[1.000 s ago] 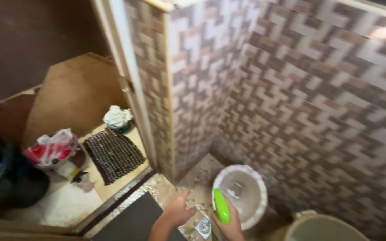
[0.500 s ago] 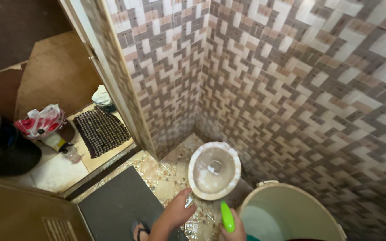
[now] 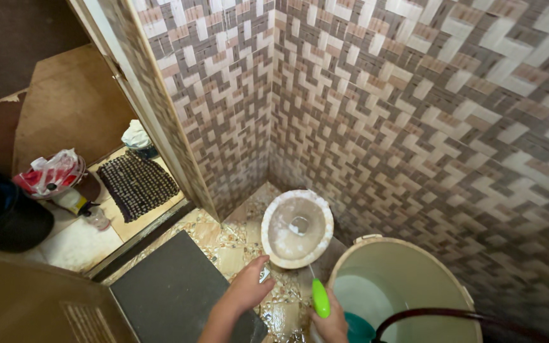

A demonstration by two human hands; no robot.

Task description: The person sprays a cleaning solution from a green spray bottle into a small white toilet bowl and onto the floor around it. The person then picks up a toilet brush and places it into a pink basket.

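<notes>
My right hand (image 3: 333, 325) grips a bright green handle (image 3: 320, 298) of a brush that points toward a white toilet bowl (image 3: 297, 228) set in the patterned floor. My left hand (image 3: 247, 289) hovers just left of the bowl's near rim, fingers curled, with a small shiny thing at the fingertips that I cannot make out. The bowl's inside looks wet and foamy.
A large pale bucket (image 3: 401, 286) stands right of the bowl, with a dark hose (image 3: 452, 314) across its rim. A dark mat (image 3: 173, 292) lies on the floor. Tiled walls (image 3: 376, 108) close the corner. Beyond the door frame are a woven mat (image 3: 136, 184), a red-and-white bag (image 3: 49, 173) and a black bin (image 3: 1, 216).
The view swung right and down; the bowl and bucket came more into view, and a hose now shows. Both hands stay near the bowl's front rim.
</notes>
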